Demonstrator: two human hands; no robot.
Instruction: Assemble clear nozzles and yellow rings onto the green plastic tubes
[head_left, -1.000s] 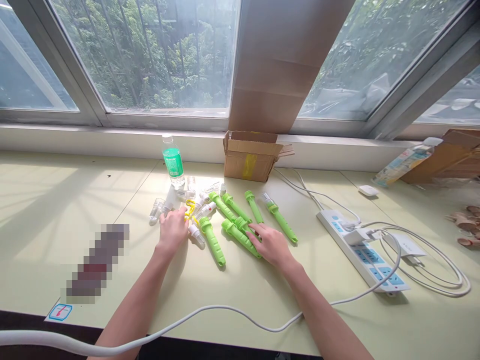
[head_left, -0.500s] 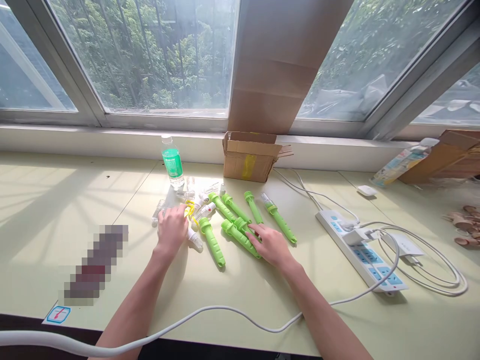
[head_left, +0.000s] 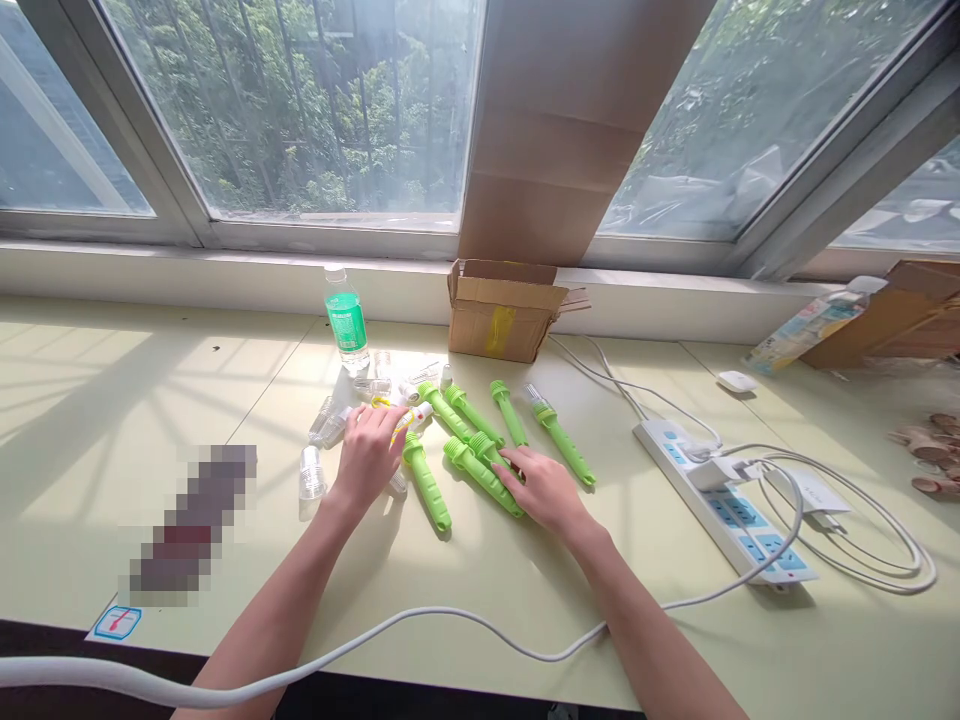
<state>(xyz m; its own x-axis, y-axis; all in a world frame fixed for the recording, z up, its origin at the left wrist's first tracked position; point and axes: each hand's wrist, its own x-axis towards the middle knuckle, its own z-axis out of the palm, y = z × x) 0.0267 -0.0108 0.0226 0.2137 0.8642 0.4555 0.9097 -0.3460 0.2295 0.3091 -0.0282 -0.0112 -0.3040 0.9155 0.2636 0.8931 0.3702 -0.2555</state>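
So this was a pale yellow-green table (head_left: 247, 540) shoved up under some big windows (head_left: 337, 120), leafy trees outside, with a brown panel (head_left: 570, 130) between two panes. Sun streaked across the tabletop, and the left side was mostly long shadows. Around the middle lay a bunch of green handles (head_left: 427, 488), with clear caps (head_left: 311, 474) scattered to their left. The left hand (head_left: 367, 455) was bent down over the small bits beside a yellow piece (head_left: 381, 402); couldn't tell if it was gripping anything. The right hand (head_left: 544, 488) had its fingers curved onto the green handles, but I couldn't tell if they were closed on one. Behind all that stood a water bottle (head_left: 347, 325) and an open cardboard box (head_left: 495, 325). Off to the right was a power strip (head_left: 731, 510) with looping cables, plus a white cord (head_left: 450, 611) running across the front.
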